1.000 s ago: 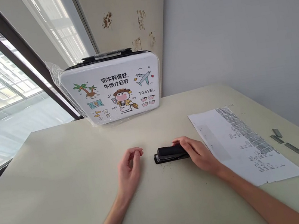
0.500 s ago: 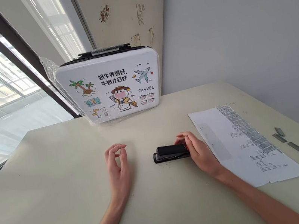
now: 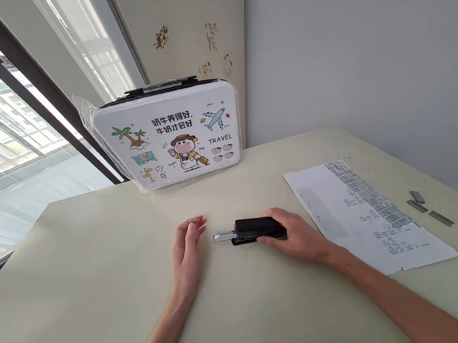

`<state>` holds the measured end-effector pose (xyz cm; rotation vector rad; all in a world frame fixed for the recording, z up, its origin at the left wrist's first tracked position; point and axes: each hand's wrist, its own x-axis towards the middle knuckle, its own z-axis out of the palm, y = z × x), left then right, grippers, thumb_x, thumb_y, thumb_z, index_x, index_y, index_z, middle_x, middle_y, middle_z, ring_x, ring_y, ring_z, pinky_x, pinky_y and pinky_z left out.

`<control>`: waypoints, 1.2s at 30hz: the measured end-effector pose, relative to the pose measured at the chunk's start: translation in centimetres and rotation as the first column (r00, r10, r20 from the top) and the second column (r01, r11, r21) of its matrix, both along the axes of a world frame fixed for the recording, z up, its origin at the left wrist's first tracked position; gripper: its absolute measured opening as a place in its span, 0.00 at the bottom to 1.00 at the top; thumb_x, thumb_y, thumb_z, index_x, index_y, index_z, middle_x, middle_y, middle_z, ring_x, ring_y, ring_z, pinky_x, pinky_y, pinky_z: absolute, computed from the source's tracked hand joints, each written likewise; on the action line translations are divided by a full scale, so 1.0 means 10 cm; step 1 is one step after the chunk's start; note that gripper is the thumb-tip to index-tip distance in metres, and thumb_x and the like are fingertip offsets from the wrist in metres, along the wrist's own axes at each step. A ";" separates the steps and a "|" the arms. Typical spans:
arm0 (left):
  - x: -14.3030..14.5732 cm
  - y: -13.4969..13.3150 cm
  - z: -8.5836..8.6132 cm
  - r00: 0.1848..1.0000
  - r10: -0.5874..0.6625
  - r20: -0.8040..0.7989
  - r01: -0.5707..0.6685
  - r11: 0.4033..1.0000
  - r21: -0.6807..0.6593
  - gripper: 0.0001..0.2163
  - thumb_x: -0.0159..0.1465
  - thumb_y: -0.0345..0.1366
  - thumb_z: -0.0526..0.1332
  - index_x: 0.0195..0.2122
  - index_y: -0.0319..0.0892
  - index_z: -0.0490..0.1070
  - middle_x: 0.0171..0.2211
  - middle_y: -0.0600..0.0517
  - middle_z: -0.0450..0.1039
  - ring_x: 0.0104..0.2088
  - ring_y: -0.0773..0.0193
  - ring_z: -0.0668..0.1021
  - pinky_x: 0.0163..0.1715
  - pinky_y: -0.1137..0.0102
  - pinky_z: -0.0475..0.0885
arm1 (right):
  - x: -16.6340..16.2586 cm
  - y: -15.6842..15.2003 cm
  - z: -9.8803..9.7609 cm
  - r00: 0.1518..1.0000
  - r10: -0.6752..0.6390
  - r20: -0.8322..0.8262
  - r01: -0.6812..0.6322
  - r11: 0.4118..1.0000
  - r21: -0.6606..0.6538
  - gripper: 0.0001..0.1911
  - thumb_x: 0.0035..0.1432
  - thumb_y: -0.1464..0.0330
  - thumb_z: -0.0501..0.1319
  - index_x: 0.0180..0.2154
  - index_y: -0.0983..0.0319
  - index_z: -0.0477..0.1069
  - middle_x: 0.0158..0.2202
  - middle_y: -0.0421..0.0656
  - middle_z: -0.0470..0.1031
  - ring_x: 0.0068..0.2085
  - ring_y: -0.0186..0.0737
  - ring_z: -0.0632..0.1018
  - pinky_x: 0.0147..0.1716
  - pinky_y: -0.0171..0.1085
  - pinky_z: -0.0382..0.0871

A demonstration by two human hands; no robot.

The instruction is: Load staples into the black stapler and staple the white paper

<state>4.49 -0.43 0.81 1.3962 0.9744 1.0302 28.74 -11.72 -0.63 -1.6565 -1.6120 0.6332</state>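
Observation:
A black stapler (image 3: 255, 225) lies on the table with its metal staple tray (image 3: 224, 237) slid out of its left end. My right hand (image 3: 295, 233) is closed around the stapler's right end, thumb along the near side and the other fingers partly hidden behind it. Just left of the tray, my left hand (image 3: 186, 248) rests on its side on the table. Its fingers are loosely bent, the thumb apart from the palm, and it holds nothing. A small gap separates it from the tray tip.
A printed paper sheet (image 3: 316, 204) with staple strips (image 3: 367, 193) along it lies right of the stapler. Several loose grey staple strips (image 3: 440, 218) lie farther right. A white cartoon suitcase (image 3: 122, 153) in plastic wrap stands at the back, near a window and wall.
The staple tray has come out of the stapler's left end. My right hand has shifted left over the stapler, its thumb now on the near side. My left hand has moved right, closer to the tray.

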 end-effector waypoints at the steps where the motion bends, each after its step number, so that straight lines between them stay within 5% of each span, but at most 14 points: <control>1: 0.01 0.00 0.00 0.998 -0.018 0.057 0.020 0.999 -0.046 0.15 0.73 0.50 0.57 0.48 0.44 0.74 0.57 0.45 0.76 0.60 0.52 0.76 0.63 0.56 0.69 | 0.00 -0.01 0.00 1.000 0.002 0.011 -0.002 1.000 0.013 0.15 0.68 0.54 0.62 0.49 0.54 0.72 0.43 0.43 0.80 0.43 0.47 0.79 0.42 0.42 0.75; 5: 0.03 0.00 -0.02 0.942 -0.038 0.333 0.134 0.953 -0.272 0.13 0.72 0.45 0.60 0.48 0.41 0.75 0.59 0.42 0.76 0.63 0.49 0.75 0.66 0.53 0.66 | -0.07 -0.02 -0.01 0.998 0.000 0.058 -0.011 0.981 0.194 0.09 0.70 0.63 0.61 0.50 0.54 0.72 0.44 0.43 0.81 0.43 0.45 0.80 0.40 0.42 0.77; 10: 0.05 -0.02 -0.01 0.798 0.074 0.598 0.348 0.754 -0.557 0.14 0.73 0.40 0.58 0.49 0.33 0.75 0.61 0.31 0.73 0.63 0.44 0.75 0.64 0.54 0.69 | -0.20 -0.04 0.00 0.954 -0.045 0.296 -0.139 0.810 0.570 0.18 0.68 0.76 0.61 0.57 0.55 0.71 0.49 0.44 0.82 0.53 0.46 0.80 0.50 0.45 0.76; 18: 0.04 -0.01 0.00 0.728 0.205 0.654 0.425 0.613 -0.666 0.15 0.76 0.34 0.52 0.51 0.29 0.74 0.62 0.29 0.71 0.61 0.48 0.77 0.60 0.57 0.74 | -0.36 -0.13 0.13 0.853 -0.154 0.499 -0.269 0.688 0.674 0.17 0.68 0.78 0.63 0.53 0.55 0.78 0.50 0.43 0.84 0.55 0.44 0.78 0.49 0.44 0.72; 31: 0.04 0.00 0.02 0.747 0.175 0.641 0.443 0.589 -0.676 0.16 0.75 0.32 0.52 0.47 0.28 0.78 0.55 0.32 0.77 0.58 0.49 0.79 0.59 0.58 0.75 | -0.38 -0.14 0.17 0.848 -0.212 0.485 -0.236 0.670 0.704 0.17 0.66 0.79 0.65 0.50 0.55 0.80 0.48 0.40 0.85 0.54 0.43 0.77 0.51 0.44 0.71; 36: 0.07 -0.04 -0.03 0.823 0.102 0.559 0.328 0.719 -0.613 0.09 0.71 0.32 0.60 0.39 0.35 0.79 0.44 0.42 0.78 0.47 0.54 0.81 0.52 0.62 0.76 | -0.34 -0.14 0.13 0.898 -0.209 0.386 -0.133 0.709 0.692 0.22 0.67 0.81 0.60 0.53 0.51 0.78 0.51 0.42 0.82 0.56 0.47 0.76 0.49 0.48 0.72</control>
